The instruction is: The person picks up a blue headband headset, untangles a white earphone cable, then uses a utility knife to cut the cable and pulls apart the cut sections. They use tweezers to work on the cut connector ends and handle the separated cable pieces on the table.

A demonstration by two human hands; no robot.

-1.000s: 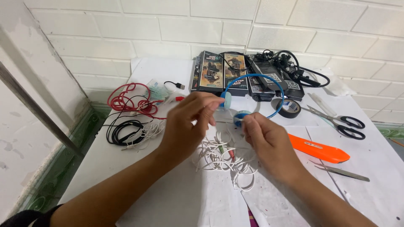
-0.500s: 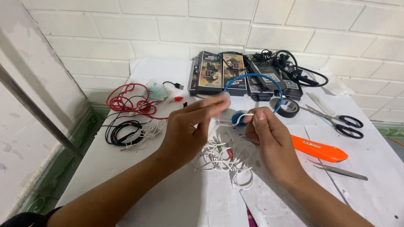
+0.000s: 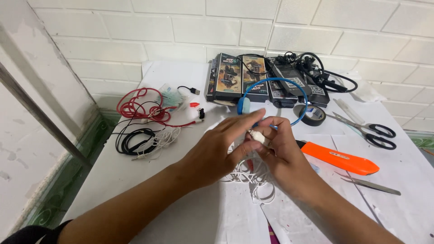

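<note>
Head view: above a white tabletop (image 3: 135, 190), the left hand (image 3: 217, 151) and the right hand (image 3: 282, 153) meet, fingers closed in a pinch on a small white plug (image 3: 258, 137) at the end of a thin blue cable (image 3: 271, 83) that loops back towards the wall. The cable looks light and limp, its plug stiff and small (likely best gripped at the plug body, not the cord). Under the hands lies a tangle of white cord (image 3: 253, 176). Nearby rest an orange utility knife (image 3: 339, 158), black-handled scissors (image 3: 375, 133), a black tape roll (image 3: 309, 115) and coiled red wire (image 3: 140, 106).
</note>
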